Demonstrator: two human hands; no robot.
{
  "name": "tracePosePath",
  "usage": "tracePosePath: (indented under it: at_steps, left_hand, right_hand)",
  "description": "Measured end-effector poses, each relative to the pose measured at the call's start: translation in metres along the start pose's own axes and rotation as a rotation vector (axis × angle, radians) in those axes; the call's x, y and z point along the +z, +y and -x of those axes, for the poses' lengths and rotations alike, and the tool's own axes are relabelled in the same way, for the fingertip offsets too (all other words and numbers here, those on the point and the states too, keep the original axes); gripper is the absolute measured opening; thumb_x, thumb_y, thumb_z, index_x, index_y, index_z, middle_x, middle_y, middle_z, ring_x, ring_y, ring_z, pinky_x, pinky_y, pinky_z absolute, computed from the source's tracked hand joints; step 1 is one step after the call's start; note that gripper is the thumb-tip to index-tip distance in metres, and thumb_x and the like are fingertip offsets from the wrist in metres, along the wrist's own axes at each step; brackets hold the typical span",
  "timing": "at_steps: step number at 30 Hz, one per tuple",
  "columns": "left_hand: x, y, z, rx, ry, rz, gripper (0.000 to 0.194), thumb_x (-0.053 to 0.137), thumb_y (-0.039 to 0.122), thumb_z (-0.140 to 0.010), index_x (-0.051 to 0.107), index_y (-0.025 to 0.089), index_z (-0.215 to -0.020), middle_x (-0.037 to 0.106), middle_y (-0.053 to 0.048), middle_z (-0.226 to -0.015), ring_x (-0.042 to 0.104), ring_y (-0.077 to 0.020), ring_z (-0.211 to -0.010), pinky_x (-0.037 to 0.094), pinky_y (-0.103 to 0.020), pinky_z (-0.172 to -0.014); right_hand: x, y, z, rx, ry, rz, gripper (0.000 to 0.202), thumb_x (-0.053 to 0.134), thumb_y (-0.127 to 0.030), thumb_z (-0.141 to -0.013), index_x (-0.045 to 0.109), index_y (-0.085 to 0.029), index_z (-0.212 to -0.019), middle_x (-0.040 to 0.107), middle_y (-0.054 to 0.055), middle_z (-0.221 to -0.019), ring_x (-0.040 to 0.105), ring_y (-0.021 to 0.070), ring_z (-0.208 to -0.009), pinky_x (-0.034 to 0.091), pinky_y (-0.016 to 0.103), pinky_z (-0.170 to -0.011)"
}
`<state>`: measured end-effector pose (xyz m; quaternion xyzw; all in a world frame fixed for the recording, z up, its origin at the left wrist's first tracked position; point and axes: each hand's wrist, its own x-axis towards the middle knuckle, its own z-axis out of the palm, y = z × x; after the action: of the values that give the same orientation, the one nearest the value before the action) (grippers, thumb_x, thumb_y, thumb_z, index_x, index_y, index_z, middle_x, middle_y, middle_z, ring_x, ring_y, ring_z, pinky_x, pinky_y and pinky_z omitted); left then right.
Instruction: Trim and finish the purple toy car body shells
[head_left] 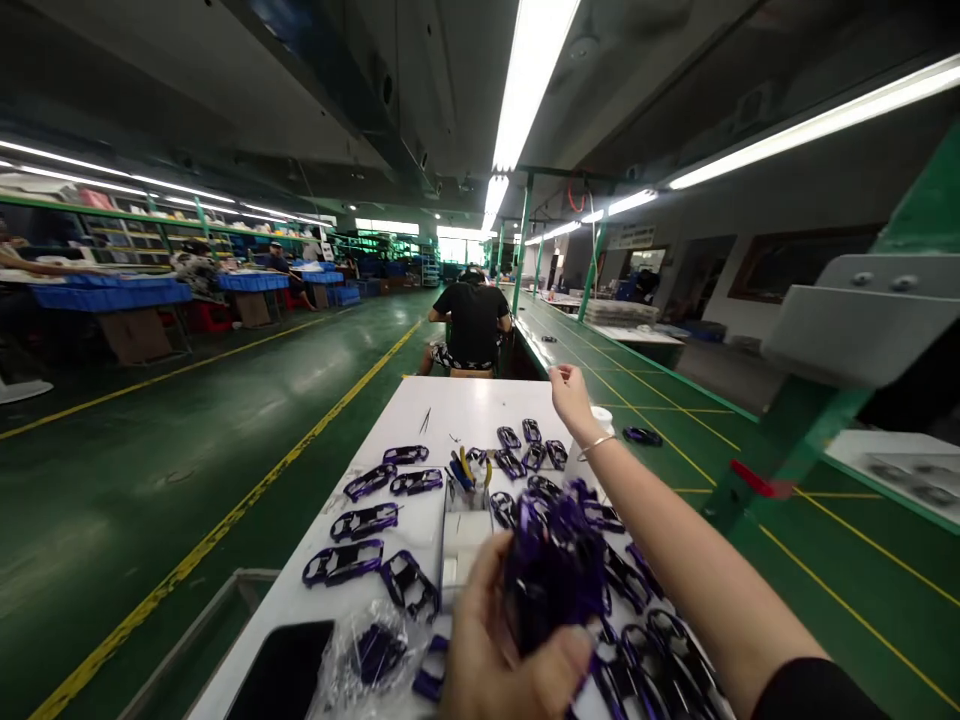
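Note:
My left hand (pixel 502 650) is wrapped round a dark purple toy car body (pixel 559 570), close to the camera and blurred. My right hand (pixel 570 395) reaches out over the far right edge of the white table (pixel 450 400); its fingers are bent together, and what they hold, if anything, is too small to make out. A white bottle (pixel 601 420) stands beside the right wrist. Several purple and black car shells (pixel 364 521) lie left and right on the table. Between them is a holder (pixel 457 550) with pliers (pixel 466 470) in it.
A black phone (pixel 281 670) and a clear plastic bag (pixel 375 650) lie at the near left. Tweezers (pixel 425 420) are at the far left. A green conveyor (pixel 652 390) runs along the right, carrying a car shell (pixel 642 436). Ahead, a person (pixel 472 320) sits facing away.

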<state>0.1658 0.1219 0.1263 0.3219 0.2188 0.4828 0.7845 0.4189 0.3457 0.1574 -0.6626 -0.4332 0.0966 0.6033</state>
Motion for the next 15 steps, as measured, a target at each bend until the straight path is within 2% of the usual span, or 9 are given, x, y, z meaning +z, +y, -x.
tracePosePath:
  at_steps: [3,5,6,8,11,13,15]
  left_hand:
    - [0.002,0.024,0.002,0.149,-0.016,-0.009,0.058,0.097,0.032,-0.061,0.075,0.022,-0.115,0.080,-0.006,-0.106,0.072,-0.0277,-0.101,0.057,-0.033,-0.092]
    - [0.005,0.037,0.004,0.179,-0.051,0.056,0.052,0.096,0.032,-0.063,0.077,0.023,-0.110,0.080,-0.003,-0.103,0.073,-0.0246,-0.097,0.057,-0.032,-0.092]
    - [0.006,0.041,0.005,0.135,-0.101,0.112,0.048,0.095,0.032,-0.065,0.078,0.022,-0.108,0.081,-0.003,-0.101,0.074,-0.0226,-0.093,0.057,-0.030,-0.090]
    - [0.010,0.043,0.007,-0.048,-0.251,0.232,0.039,0.093,0.033,-0.068,0.080,0.020,-0.103,0.082,-0.003,-0.096,0.075,-0.0188,-0.083,0.058,-0.028,-0.083]
    - [0.015,0.029,0.011,-0.348,-0.445,0.331,0.037,0.093,0.039,-0.069,0.082,0.017,-0.096,0.082,-0.005,-0.090,0.073,-0.0148,-0.072,0.057,-0.025,-0.075]
    - [0.018,0.014,0.014,-0.471,-0.508,0.349,0.040,0.093,0.043,-0.067,0.082,0.016,-0.094,0.082,-0.005,-0.089,0.072,-0.0134,-0.069,0.057,-0.025,-0.074]
    - [0.020,0.000,0.017,-0.571,-0.563,0.362,0.040,0.094,0.045,-0.065,0.083,0.016,-0.090,0.082,-0.004,-0.087,0.072,-0.0125,-0.068,0.056,-0.024,-0.073]
  right_hand:
    - [-0.034,-0.017,0.049,-0.005,-0.094,-0.219,0.037,0.065,-0.040,-0.100,0.060,-0.018,-0.129,0.061,0.010,-0.129,0.063,0.0266,-0.110,0.056,0.048,-0.093]
    - [-0.057,-0.029,0.092,-0.003,-0.182,-0.371,0.035,0.064,-0.043,-0.101,0.062,-0.017,-0.124,0.064,0.009,-0.122,0.065,0.0246,-0.104,0.057,0.046,-0.090]
    - [-0.069,-0.035,0.115,-0.002,-0.237,-0.444,0.035,0.063,-0.045,-0.101,0.063,-0.016,-0.121,0.065,0.009,-0.117,0.066,0.0236,-0.101,0.057,0.045,-0.089]
    - [-0.090,-0.049,0.161,-0.003,-0.342,-0.574,0.041,0.060,-0.054,-0.101,0.065,-0.016,-0.113,0.068,0.007,-0.108,0.068,0.0219,-0.093,0.058,0.043,-0.086]
    - [-0.116,-0.066,0.220,-0.002,-0.447,-0.701,0.057,0.060,-0.073,-0.090,0.069,-0.019,-0.107,0.069,0.005,-0.087,0.067,0.0203,-0.073,0.059,0.038,-0.071]
    - [-0.126,-0.072,0.250,0.000,-0.452,-0.754,0.060,0.063,-0.078,-0.083,0.073,-0.023,-0.105,0.066,0.003,-0.076,0.059,0.0169,-0.053,0.054,0.032,-0.053]
    - [-0.133,-0.072,0.271,0.000,-0.402,-0.790,0.057,0.068,-0.077,-0.079,0.074,-0.026,-0.103,0.062,0.000,-0.069,0.045,0.0121,-0.038,0.044,0.027,-0.039]
